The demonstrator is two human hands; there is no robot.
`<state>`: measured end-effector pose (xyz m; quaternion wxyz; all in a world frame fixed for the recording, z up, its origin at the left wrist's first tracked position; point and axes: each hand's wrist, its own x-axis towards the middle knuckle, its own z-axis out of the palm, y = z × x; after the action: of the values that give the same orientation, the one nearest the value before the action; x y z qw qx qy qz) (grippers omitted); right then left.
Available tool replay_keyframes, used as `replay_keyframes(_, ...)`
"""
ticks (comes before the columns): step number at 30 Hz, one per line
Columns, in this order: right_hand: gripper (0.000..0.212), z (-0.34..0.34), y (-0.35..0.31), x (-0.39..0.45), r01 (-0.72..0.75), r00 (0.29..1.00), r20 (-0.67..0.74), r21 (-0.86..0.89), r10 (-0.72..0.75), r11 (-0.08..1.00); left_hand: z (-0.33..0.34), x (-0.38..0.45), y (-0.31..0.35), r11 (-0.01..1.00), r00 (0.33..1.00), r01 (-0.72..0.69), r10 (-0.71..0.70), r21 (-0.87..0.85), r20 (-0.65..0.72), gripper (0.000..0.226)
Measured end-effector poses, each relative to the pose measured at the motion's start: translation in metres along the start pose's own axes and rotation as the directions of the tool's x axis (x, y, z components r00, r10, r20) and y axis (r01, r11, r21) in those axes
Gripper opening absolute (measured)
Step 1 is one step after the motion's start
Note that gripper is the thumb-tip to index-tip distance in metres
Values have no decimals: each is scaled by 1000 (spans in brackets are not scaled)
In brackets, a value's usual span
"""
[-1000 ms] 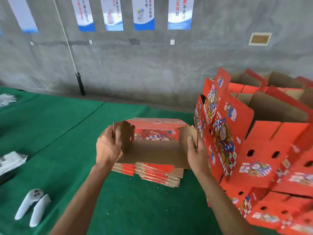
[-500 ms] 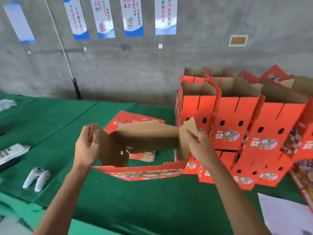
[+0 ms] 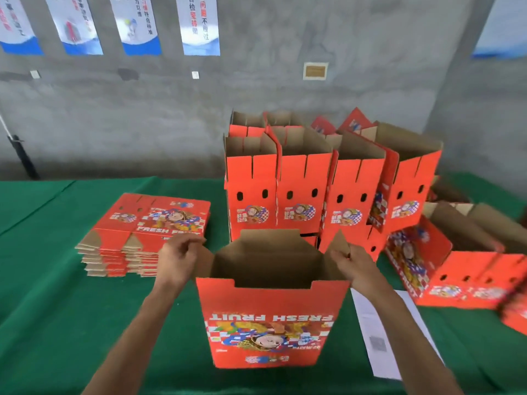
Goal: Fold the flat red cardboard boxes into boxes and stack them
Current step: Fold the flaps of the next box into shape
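I have one opened box (image 3: 271, 317) standing upright between my hands, mouth up: left hand (image 3: 178, 256) pinches its left flap, right hand (image 3: 352, 265) grips the right one, both equally near. Beyond left, one stack of flats (image 3: 148, 232) on the green surface (image 3: 57, 309); farther back, at least six folded boxes (image 3: 322, 189) crowd together.

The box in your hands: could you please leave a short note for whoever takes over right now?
Left hand: grips the left side flap of the open box.
Right hand: pinches the right side flap.
The open box stands upright on the green table, top open, print upside down toward me.
Done: several folded boxes stand grouped behind it; more lie tipped at right.
Left: finish this box, add it to the group, then fold the flat stack at left.
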<state>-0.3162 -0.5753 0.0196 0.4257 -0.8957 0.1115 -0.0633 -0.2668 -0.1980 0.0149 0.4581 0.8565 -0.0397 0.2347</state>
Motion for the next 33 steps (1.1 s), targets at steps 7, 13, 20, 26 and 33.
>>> replay_keyframes(7,10,-7,40,4,-8,987,-160,52,17,999,66,7,-14,998,995,41,-47,57,93,21)
replay_keyframes(13,10,-11,63,20,-128,953,-270,61,140,990,84,9,-17,794,876,-464,346,393,336,32)
replay_keyframes(20,22,-9,70,35,-191,935,-306,-8,179,982,78,0,-23,687,561,-720,499,92,661,42)
replay_keyframes(26,35,-11,69,37,-239,951,-199,9,236,971,86,1,-20,449,461,-825,184,343,868,51)
replay_keyframes(33,30,-10,69,32,-167,976,156,82,153,983,86,26,-29,528,728,-612,87,588,680,52)
